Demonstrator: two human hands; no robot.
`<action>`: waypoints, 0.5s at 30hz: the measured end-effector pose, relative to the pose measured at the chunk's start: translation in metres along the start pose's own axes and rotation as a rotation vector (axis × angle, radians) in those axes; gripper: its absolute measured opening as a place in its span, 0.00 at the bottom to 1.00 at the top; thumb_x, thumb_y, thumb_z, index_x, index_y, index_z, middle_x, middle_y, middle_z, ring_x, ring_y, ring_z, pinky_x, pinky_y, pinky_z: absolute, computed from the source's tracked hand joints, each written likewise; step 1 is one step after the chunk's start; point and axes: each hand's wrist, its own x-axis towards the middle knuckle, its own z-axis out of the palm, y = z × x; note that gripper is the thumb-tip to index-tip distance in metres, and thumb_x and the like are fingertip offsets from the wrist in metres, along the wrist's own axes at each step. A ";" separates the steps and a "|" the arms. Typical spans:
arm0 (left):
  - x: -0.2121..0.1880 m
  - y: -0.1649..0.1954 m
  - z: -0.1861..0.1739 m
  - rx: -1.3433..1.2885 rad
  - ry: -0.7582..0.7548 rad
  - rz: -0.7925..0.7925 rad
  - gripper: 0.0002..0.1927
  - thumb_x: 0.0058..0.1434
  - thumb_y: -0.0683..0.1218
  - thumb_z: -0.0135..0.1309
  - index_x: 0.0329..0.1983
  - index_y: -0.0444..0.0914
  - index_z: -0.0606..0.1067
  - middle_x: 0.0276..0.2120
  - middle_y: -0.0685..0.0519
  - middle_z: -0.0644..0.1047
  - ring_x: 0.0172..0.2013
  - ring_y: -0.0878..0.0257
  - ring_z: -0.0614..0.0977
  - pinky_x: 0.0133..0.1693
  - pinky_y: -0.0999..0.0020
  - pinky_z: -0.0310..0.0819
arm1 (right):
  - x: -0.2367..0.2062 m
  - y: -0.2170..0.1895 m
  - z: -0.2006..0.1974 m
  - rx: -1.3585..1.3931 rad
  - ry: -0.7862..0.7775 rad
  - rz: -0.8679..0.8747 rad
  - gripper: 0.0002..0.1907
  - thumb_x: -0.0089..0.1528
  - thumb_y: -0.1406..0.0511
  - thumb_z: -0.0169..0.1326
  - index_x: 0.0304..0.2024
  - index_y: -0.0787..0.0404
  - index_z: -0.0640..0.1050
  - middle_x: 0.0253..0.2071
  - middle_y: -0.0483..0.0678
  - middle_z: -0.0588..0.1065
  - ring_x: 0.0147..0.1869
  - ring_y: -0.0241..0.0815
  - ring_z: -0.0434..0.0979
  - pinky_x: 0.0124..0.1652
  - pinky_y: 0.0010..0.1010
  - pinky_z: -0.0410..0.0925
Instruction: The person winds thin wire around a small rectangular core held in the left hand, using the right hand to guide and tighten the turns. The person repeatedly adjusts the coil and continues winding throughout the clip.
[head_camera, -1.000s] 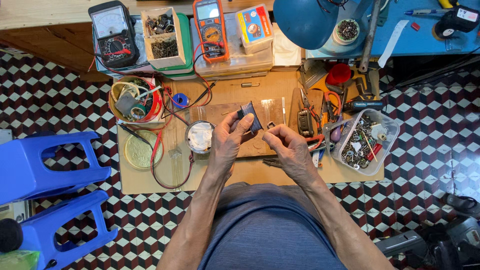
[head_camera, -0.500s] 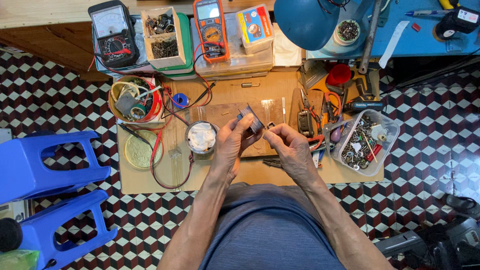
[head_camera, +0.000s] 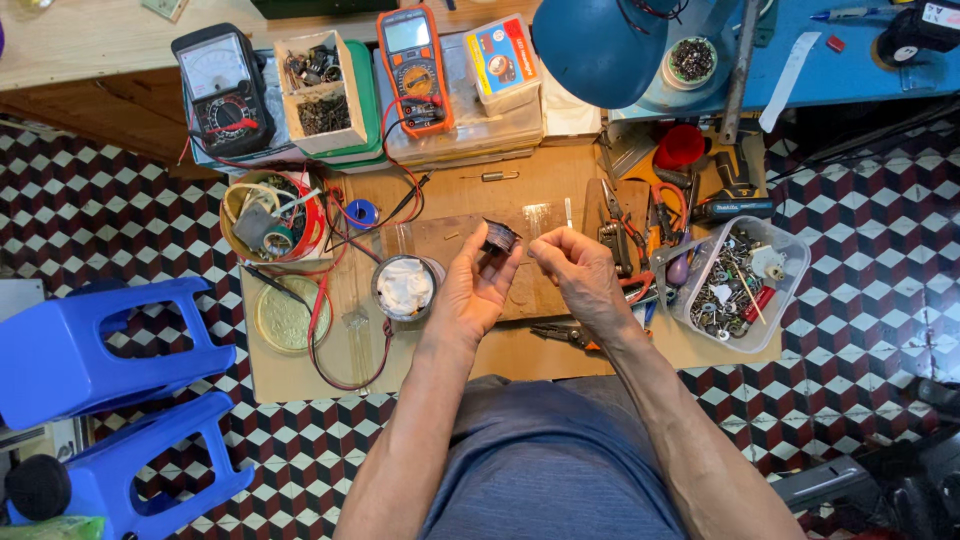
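My left hand (head_camera: 474, 288) holds a small dark coil-like part (head_camera: 499, 237) up at its fingertips, above a brown board (head_camera: 440, 235) on the low wooden work surface (head_camera: 300, 365). My right hand (head_camera: 583, 277) is just to the right of the part, thumb and forefinger pinched together close to it, perhaps on a thin wire that I cannot make out. Both forearms reach forward over my lap.
A round tin with white wadding (head_camera: 405, 287), a lid (head_camera: 284, 313), a red bowl of oddments (head_camera: 272, 214), two multimeters (head_camera: 222, 90) (head_camera: 413, 68), a clear box of screws (head_camera: 738, 282), pliers (head_camera: 570, 335), a blue lamp (head_camera: 600, 45) and blue stools (head_camera: 90, 350) surround the hands.
Both hands have lifted a little from the board. The left hand has turned the dark part up at its fingertips, and the right hand has drawn slightly away to the right.
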 end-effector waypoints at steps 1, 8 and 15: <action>0.003 0.000 0.004 -0.008 0.004 -0.003 0.18 0.56 0.44 0.66 0.46 0.34 0.75 0.43 0.47 0.78 0.45 0.54 0.82 0.47 0.61 0.85 | 0.005 -0.001 -0.001 0.005 0.012 0.022 0.09 0.66 0.63 0.56 0.36 0.63 0.78 0.26 0.38 0.70 0.30 0.26 0.64 0.30 0.19 0.59; 0.026 0.001 0.032 -0.086 0.001 -0.044 0.16 0.56 0.43 0.67 0.44 0.33 0.75 0.43 0.47 0.78 0.46 0.55 0.82 0.48 0.61 0.83 | 0.040 -0.008 -0.015 0.075 0.010 -0.006 0.09 0.66 0.63 0.56 0.36 0.63 0.78 0.28 0.37 0.70 0.30 0.25 0.66 0.31 0.19 0.61; 0.043 0.000 0.048 -0.072 -0.005 -0.059 0.16 0.56 0.43 0.66 0.44 0.32 0.75 0.43 0.45 0.78 0.48 0.52 0.82 0.49 0.60 0.81 | 0.060 -0.015 -0.026 -0.008 0.029 -0.002 0.09 0.66 0.63 0.55 0.36 0.63 0.79 0.28 0.36 0.71 0.31 0.24 0.65 0.30 0.19 0.60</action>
